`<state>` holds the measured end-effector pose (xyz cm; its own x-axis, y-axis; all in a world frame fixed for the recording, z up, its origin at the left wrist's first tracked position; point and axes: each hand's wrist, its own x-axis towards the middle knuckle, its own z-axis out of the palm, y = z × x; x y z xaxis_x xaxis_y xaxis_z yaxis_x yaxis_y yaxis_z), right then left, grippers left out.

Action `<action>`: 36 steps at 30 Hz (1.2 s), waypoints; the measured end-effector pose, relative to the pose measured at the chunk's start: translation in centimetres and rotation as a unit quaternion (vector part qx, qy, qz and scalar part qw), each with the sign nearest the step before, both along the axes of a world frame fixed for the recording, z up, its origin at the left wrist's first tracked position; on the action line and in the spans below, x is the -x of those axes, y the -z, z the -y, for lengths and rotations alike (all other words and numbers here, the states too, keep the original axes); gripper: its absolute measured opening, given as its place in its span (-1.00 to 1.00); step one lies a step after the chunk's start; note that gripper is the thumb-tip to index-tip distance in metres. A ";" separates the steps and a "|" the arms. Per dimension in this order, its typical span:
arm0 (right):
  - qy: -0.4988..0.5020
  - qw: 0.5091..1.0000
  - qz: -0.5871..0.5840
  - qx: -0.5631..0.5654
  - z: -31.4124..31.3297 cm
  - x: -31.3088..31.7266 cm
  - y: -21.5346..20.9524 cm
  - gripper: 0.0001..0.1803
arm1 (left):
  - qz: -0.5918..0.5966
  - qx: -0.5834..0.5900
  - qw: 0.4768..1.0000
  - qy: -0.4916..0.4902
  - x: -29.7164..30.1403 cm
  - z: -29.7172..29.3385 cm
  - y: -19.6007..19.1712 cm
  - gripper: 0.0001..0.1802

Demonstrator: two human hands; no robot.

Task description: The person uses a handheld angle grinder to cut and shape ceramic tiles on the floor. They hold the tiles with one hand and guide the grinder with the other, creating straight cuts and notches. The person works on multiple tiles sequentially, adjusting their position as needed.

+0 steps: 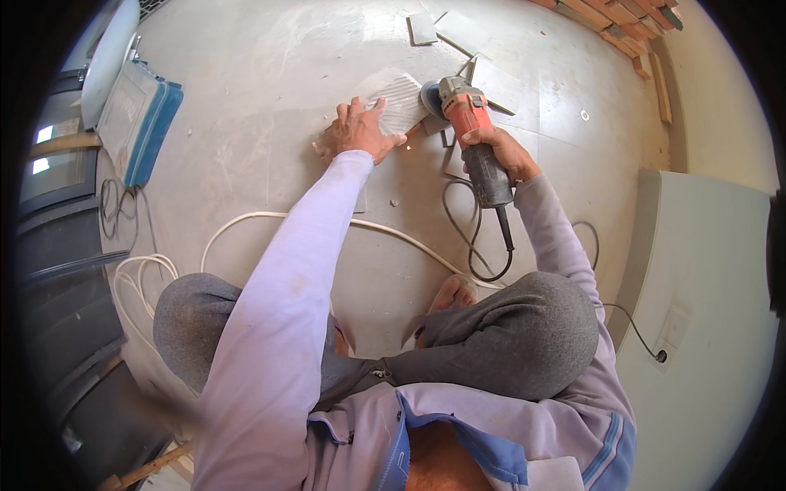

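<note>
My right hand is wrapped round the body of a red and black angle grinder. The grinder's disc is at the right edge of a ribbed, light grey tile piece; I cannot tell whether they touch. With fingers spread, my left hand presses down on the left part of this tile. Small orange specks show just below the tile. From the grinder's rear end a black cord loops down to the floor.
Broken tile pieces lie beyond the grinder. A white cable crosses the floor before my feet. At the left stands a blue case; bricks are stacked far right. A cord is plugged into a socket in the grey panel.
</note>
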<state>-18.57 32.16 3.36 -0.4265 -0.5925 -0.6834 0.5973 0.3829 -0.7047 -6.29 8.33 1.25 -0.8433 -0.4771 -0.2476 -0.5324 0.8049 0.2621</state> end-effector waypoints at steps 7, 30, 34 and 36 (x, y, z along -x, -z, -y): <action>0.020 0.999 0.025 -0.007 -1.4 -0.3 0.3 -0.49 | -0.019 0.008 1.000 0.000 -0.3 0.1 0.8 -0.06; 0.034 0.987 -0.158 0.020 -5.4 -4.3 0.8 -0.43 | -0.007 0.004 0.931 0.364 2.6 11.5 2.5 0.29; 0.052 0.986 -0.154 0.040 -4.3 -5.7 2.3 -0.43 | 0.037 -0.002 0.928 0.370 3.3 11.4 0.4 0.32; 0.071 0.989 -0.123 0.045 -3.9 -6.4 2.5 -0.44 | 0.076 0.019 0.924 0.375 3.5 11.0 -0.8 0.31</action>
<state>-12.22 36.03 0.87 -0.6566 -0.5684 -0.4958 0.4470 0.2362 -0.8628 -9.77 -2.68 2.04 -0.8972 0.2158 -0.3853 0.1502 0.9696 0.1933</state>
